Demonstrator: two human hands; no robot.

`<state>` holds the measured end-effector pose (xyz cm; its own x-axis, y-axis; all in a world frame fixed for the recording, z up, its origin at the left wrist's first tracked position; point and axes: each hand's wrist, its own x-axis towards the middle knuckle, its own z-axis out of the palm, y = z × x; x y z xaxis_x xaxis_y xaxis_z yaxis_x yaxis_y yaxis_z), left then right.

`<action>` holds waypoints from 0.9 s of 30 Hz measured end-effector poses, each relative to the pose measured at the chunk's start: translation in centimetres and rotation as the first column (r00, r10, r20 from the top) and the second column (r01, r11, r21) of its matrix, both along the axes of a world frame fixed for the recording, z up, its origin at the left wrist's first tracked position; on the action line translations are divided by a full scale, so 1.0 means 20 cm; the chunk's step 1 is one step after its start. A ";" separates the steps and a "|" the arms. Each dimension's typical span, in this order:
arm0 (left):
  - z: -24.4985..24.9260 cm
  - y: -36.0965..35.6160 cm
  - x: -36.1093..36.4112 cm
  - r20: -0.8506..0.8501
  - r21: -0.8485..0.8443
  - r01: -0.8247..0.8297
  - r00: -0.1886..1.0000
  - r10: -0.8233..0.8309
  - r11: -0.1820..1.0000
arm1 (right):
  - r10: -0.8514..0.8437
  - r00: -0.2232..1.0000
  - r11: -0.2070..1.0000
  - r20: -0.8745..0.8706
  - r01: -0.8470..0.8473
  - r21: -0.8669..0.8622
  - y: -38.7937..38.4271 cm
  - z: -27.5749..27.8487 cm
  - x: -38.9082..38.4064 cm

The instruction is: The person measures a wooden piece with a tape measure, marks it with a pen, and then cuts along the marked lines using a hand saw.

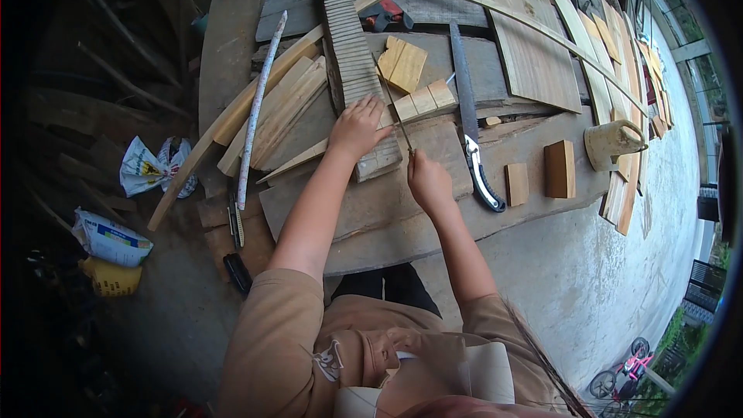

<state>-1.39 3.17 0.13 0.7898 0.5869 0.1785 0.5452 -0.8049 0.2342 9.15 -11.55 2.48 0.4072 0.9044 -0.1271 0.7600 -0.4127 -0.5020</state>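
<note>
My left hand (358,128) presses down with its fingers on a light wooden strip (302,159), where the strip crosses a long ridged board (346,39). In my right hand (429,179), closed fingers grip the lower end of a thin dark saw blade (400,118). The blade lies across the strip just right of my left hand. Beyond the blade, the strip's end (431,97) carries several crosswise lines. A yellowish wood block (402,64) sits just above it. Right of my right hand lies a folding saw (470,108) with a black and white handle.
Two wood blocks (559,169) (517,184) and a beige mug (613,145) stand on the right of the wooden table (364,244). A patterned rod (263,108), a cutter knife (235,220) and curved strips lie left. Red-black pliers (385,15) lie at the back.
</note>
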 end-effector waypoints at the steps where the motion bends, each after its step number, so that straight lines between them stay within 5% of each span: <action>1: 0.00 0.00 0.00 0.002 0.001 0.008 1.000 -0.008 1.000 | -0.001 1.000 0.999 -0.008 0.001 -0.045 -0.10 0.01 -0.01; 7: 0.01 -0.01 -0.01 0.011 -0.018 -0.008 1.000 0.008 1.000 | -0.059 0.998 0.981 -0.010 0.056 -0.184 -0.37 0.07 -0.05; 13: -0.01 -0.01 0.00 0.022 0.039 0.002 1.000 -0.003 0.999 | -0.028 0.999 0.997 0.025 0.026 0.074 0.19 -0.03 0.02; 22: 0.02 -0.01 0.00 0.002 0.013 -0.010 1.000 0.010 1.000 | -0.052 0.998 0.991 -0.040 0.047 -0.129 -0.45 0.03 -0.04; 27: 0.00 -0.01 0.00 0.019 0.026 -0.037 0.999 0.037 0.999 | -0.039 0.999 0.993 0.008 0.040 -0.115 -0.25 0.05 -0.01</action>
